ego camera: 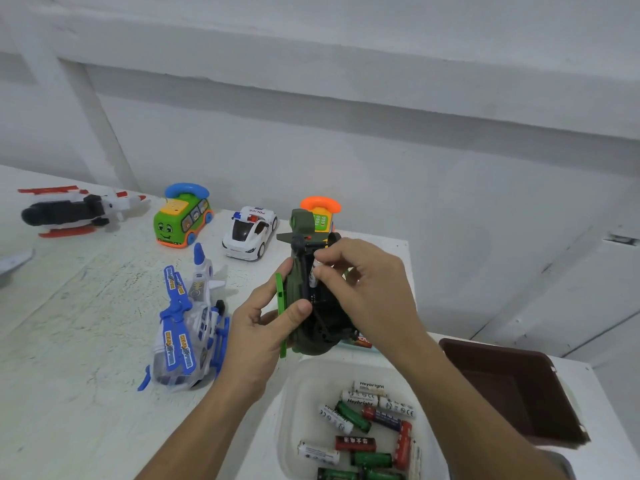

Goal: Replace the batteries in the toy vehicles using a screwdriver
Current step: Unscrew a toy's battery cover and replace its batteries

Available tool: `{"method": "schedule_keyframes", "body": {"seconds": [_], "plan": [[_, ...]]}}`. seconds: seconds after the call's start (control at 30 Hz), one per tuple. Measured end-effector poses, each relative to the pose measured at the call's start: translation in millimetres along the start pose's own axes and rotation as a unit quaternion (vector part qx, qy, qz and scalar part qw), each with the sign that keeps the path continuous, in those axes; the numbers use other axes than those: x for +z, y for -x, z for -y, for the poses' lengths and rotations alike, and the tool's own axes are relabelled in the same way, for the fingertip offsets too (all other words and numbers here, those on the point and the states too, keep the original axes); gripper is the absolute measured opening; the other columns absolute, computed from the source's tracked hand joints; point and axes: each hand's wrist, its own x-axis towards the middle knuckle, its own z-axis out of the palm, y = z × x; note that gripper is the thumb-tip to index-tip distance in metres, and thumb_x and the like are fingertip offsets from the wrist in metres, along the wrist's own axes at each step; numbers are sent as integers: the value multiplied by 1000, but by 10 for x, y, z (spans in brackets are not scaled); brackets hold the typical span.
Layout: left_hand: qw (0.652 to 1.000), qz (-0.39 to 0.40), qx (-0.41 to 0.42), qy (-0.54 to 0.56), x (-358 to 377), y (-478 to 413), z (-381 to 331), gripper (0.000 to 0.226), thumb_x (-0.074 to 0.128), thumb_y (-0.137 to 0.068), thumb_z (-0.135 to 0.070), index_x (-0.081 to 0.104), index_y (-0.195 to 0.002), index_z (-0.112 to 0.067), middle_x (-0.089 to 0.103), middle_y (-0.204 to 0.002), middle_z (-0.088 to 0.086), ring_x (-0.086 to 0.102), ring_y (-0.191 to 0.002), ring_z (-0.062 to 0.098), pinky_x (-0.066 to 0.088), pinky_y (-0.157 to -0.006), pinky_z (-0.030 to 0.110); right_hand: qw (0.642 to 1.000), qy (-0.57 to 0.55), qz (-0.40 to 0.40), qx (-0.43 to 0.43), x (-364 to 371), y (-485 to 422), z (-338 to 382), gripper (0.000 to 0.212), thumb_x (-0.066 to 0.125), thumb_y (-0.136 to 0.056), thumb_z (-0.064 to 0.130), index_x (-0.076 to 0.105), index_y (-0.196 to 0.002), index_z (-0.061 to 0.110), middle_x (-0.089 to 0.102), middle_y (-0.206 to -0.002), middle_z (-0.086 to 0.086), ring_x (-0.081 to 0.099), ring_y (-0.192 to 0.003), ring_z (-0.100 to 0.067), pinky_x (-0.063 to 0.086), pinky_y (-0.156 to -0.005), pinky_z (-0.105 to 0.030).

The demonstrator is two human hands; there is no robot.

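Observation:
My left hand [263, 327] grips a dark green toy helicopter [313, 320], held on its side above the table with its underside facing me. My right hand [363, 282] pinches a white battery [313, 277] at the open battery compartment in the underside. A light green rotor blade [280, 306] runs along the toy beside my left thumb. A clear plastic tub [298, 393] in front of me holds several loose batteries [363, 427], white, green and red. No screwdriver is in view.
On the white table [86, 323] stand a blue-and-white helicopter [188, 330], a police car [249, 232], a green bus phone [181, 216], an orange phone toy [322, 211] and a black-white-red aircraft [76, 211]. A brown tray [512, 386] sits right.

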Motion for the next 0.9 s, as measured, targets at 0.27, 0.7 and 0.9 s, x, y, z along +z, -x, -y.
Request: {"method": "schedule_keyframes", "body": {"seconds": [0.27, 0.7, 0.9], "plan": [[1000, -5, 14, 2, -26, 15, -4, 58, 69, -68, -14, 60, -122, -33, 76, -100, -5, 72, -90, 13, 59, -70, 27, 999, 44, 13, -28, 27, -67, -54, 10, 75, -80, 12, 76, -90, 14, 54, -85, 6, 52, -84, -9, 39, -75, -11], [999, 16, 21, 30, 28, 22, 41, 51, 72, -67, -13, 70, -107, -44, 71, -117, 9, 72, -93, 21, 60, -76, 35, 992, -52, 70, 89, 4, -107, -5, 27, 72, -79, 5, 59, -75, 27, 50, -117, 4, 57, -109, -9, 50, -90, -20], [999, 26, 32, 13, 13, -16, 51, 54, 84, -65, -19, 70, -108, -49, 66, -126, 10, 71, -99, 25, 60, -78, 38, 975, -112, 67, 181, -29, -141, 88, 54, 73, -80, 8, 40, -102, 44, 54, -109, 15, 64, -93, -8, 55, -74, -26]]}}
